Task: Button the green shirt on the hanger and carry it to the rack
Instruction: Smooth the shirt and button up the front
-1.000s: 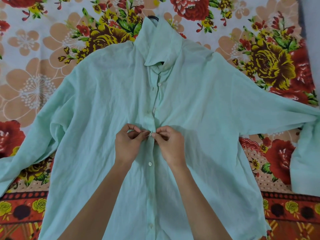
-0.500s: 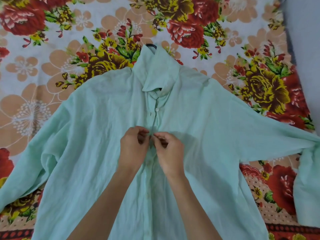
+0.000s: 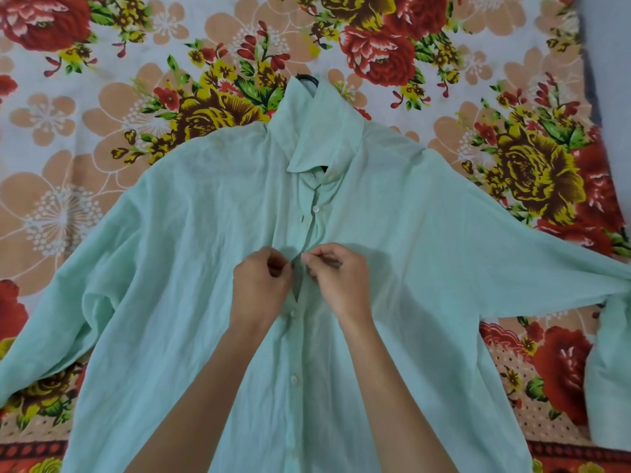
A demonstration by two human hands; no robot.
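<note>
Floral bedsheet [image 3: 102,131] carries the green shirt [image 3: 170,250], its button line running to the collar [image 3: 324,131]. Left hand [image 3: 261,291] and right hand [image 3: 341,288] each pinch a front edge below the collar; a free button [image 3: 316,209] sits nearer the collar.

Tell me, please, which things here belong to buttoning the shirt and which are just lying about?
Belongs to the job: green shirt; hanger, only its dark hook showing above the collar; left hand and right hand, each pinching a front edge; unfastened button near the collar.

Just lying about: floral sheet under the shirt; grey surface at the far right.
</note>
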